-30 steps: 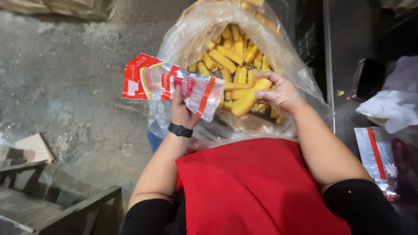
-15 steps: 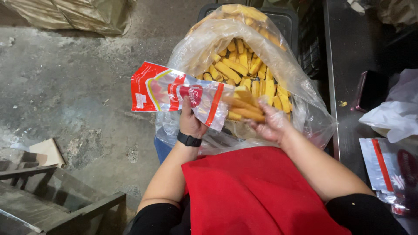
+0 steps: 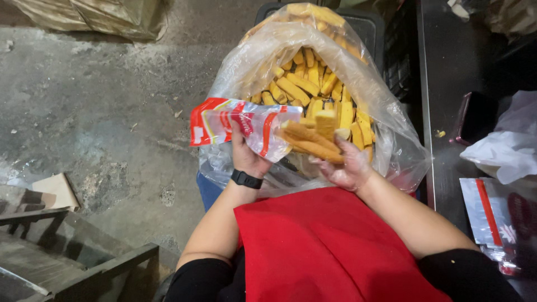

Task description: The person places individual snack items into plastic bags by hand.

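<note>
Left hand [image 3: 246,159] grips pouch [image 3: 240,126]; right hand [image 3: 347,168] grips sticks [image 3: 310,142], fingertips hidden.

A small clear packet [image 3: 240,126] with red and white print lies sideways at the frame's centre left, its mouth facing right. A handful of long yellow-brown snack sticks [image 3: 313,140] sits at that mouth, bunched and slanting. Behind them, in the upper centre, a big clear plastic bag [image 3: 386,128] stands open, filled with the same yellow sticks.
</note>
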